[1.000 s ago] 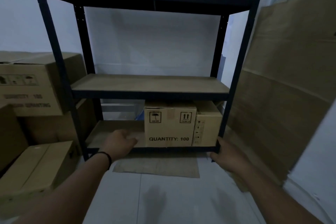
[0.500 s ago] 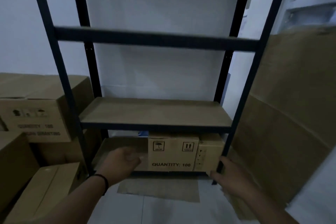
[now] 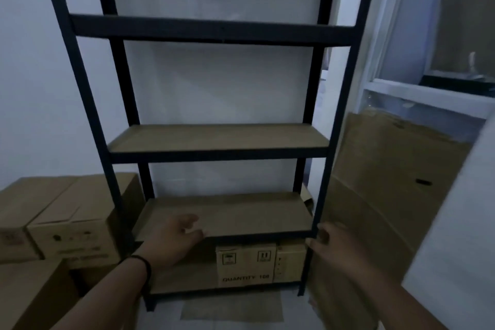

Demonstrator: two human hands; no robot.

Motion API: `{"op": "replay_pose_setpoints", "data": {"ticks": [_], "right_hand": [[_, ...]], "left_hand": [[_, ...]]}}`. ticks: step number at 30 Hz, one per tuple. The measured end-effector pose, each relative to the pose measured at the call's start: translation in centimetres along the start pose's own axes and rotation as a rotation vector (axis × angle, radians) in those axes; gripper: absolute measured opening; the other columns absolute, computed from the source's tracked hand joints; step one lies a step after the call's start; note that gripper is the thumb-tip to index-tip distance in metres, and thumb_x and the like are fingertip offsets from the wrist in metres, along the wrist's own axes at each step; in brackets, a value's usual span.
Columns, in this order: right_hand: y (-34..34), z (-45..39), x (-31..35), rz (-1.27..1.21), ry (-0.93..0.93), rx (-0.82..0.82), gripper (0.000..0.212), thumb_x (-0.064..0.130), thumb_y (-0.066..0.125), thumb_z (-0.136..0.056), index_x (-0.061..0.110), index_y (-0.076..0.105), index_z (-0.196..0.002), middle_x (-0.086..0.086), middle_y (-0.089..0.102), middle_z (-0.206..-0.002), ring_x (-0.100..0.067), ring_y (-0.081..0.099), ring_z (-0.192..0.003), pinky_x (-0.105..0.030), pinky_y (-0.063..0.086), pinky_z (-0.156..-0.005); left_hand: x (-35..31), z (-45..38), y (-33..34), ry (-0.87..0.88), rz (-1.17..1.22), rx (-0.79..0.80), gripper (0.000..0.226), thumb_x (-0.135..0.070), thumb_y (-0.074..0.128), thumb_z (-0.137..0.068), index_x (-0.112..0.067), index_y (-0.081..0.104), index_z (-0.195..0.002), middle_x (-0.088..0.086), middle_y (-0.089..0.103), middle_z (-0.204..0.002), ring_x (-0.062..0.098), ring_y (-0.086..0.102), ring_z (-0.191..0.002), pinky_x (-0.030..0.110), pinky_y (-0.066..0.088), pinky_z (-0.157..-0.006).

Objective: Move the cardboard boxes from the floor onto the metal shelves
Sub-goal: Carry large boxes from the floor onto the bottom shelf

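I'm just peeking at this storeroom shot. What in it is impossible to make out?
- Head view: small print on the shelved box is blurred; only "QUANTITY" reads.
- The box beside it is partly hidden by the shelf post.
- Labels on the stacked floor boxes are smeared in dim light.
- The right hand is motion-blurred; its contact with the post is unclear.
- The shelf unit's top is cut off.

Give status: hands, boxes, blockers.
Left hand open, empty, near second shelf edge. Right hand empty by front right post. One "QUANTITY" box on bottom shelf; stacked boxes wait left. No blockers seen.
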State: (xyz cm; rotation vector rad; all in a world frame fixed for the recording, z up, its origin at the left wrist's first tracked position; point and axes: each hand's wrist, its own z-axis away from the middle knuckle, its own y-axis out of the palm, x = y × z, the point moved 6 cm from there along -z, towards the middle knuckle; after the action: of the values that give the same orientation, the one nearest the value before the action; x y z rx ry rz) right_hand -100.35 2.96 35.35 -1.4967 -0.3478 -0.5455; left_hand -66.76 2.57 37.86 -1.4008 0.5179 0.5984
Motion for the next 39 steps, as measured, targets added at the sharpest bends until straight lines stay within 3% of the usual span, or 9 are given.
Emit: {"op": "replay_pose_setpoints", "data": {"ticks": [3, 5, 11, 16, 21, 29, 34, 37, 39], "right_hand": [[-3.1, 2.7, 0.2, -0.057, -0.030, -0.060, 0.011, 0.040, 0.056, -0.091, 0.030, 0.059, -0.094, 0.006, 0.058, -0.098, -0.007, 0.057, -0.084, -0.029, 0.052, -0.076], [-5.0, 4.5, 0.0, -0.080, -0.036, -0.090, 0.004, 0.034, 0.055, -0.093, 0.030, 0.054, -0.093, 0.005, 0.056, -0.095, -0.008, 0.056, -0.084, -0.028, 0.050, -0.075], [-9.3, 9.3, -1.8, -0.123, -0.047, -0.120, 0.039, 0.038, 0.053, -0.095, 0.020, 0.054, -0.129, 0.000, 0.060, -0.117, -0.015, 0.058, -0.102, -0.032, 0.050, -0.086], [-10.4, 11.8, -3.3, -0.160, -0.064, -0.109, 0.029, 0.041, 0.053, -0.094, 0.020, 0.060, -0.112, 0.002, 0.062, -0.103, -0.014, 0.061, -0.089, -0.035, 0.054, -0.080], [-9.0, 13.2, -2.0, -0.167, -0.103, -0.045, 0.069, 0.070, 0.048, -0.083, 0.024, 0.053, -0.134, 0.001, 0.055, -0.133, -0.017, 0.054, -0.117, -0.034, 0.046, -0.094], [-3.6, 14.7, 5.8, -0.084, -0.189, 0.068, 0.074, 0.071, 0.049, -0.084, 0.025, 0.045, -0.141, 0.001, 0.046, -0.145, -0.020, 0.047, -0.128, -0.039, 0.040, -0.105], [2.6, 16.4, 13.3, -0.013, -0.272, 0.140, 0.071, 0.073, 0.049, -0.081, 0.030, 0.047, -0.137, 0.003, 0.050, -0.138, -0.021, 0.049, -0.122, -0.043, 0.042, -0.101], [7.3, 18.1, 18.8, 0.009, -0.324, 0.207, 0.067, 0.069, 0.051, -0.083, 0.028, 0.048, -0.136, 0.002, 0.052, -0.135, -0.020, 0.051, -0.119, -0.040, 0.043, -0.100], [10.7, 19.6, 22.6, -0.003, -0.352, 0.248, 0.071, 0.069, 0.053, -0.083, 0.027, 0.045, -0.139, 0.001, 0.050, -0.140, -0.021, 0.049, -0.124, -0.039, 0.042, -0.101]], "left_hand": [[-2.2, 2.5, -1.2, 0.045, -0.021, -0.026, 0.054, -0.044, 0.058, -0.091, -0.022, 0.046, -0.138, -0.001, 0.053, -0.136, 0.011, 0.052, -0.115, 0.027, 0.041, -0.096], [-3.4, 3.8, -1.5, 0.048, 0.003, -0.049, 0.056, -0.045, 0.059, -0.090, -0.018, 0.047, -0.138, 0.000, 0.054, -0.134, 0.012, 0.053, -0.114, 0.026, 0.041, -0.094], [-6.9, 8.7, -0.8, 0.079, 0.067, -0.114, 0.043, -0.051, 0.060, -0.086, -0.023, 0.061, -0.118, -0.007, 0.063, -0.107, 0.006, 0.058, -0.095, 0.030, 0.048, -0.088], [-8.7, 13.1, 0.5, 0.072, 0.120, -0.184, 0.054, -0.047, 0.062, -0.086, -0.020, 0.053, -0.132, -0.003, 0.059, -0.122, 0.009, 0.054, -0.103, 0.027, 0.042, -0.091], [-8.2, 17.1, 0.2, 0.044, 0.141, -0.237, 0.058, -0.043, 0.062, -0.088, -0.016, 0.048, -0.137, 0.003, 0.056, -0.133, 0.015, 0.054, -0.115, 0.029, 0.041, -0.096], [-1.5, 22.6, -4.3, -0.095, 0.202, -0.369, 0.054, -0.041, 0.063, -0.089, -0.017, 0.051, -0.135, 0.000, 0.058, -0.130, 0.014, 0.057, -0.110, 0.023, 0.044, -0.088], [5.4, 26.8, -8.5, -0.154, 0.226, -0.455, 0.030, -0.037, 0.061, -0.091, -0.026, 0.062, -0.119, -0.009, 0.066, -0.108, -0.002, 0.057, -0.088, 0.009, 0.039, -0.063], [10.9, 29.4, -11.5, -0.228, 0.272, -0.513, 0.008, -0.032, 0.063, -0.091, -0.039, 0.060, -0.093, -0.022, 0.059, -0.092, 0.003, 0.058, -0.091, 0.013, 0.040, -0.066], [15.0, 31.0, -13.6, -0.281, 0.271, -0.522, 0.022, -0.036, 0.062, -0.091, -0.031, 0.061, -0.112, -0.014, 0.061, -0.105, 0.011, 0.057, -0.105, 0.018, 0.042, -0.075]]}}
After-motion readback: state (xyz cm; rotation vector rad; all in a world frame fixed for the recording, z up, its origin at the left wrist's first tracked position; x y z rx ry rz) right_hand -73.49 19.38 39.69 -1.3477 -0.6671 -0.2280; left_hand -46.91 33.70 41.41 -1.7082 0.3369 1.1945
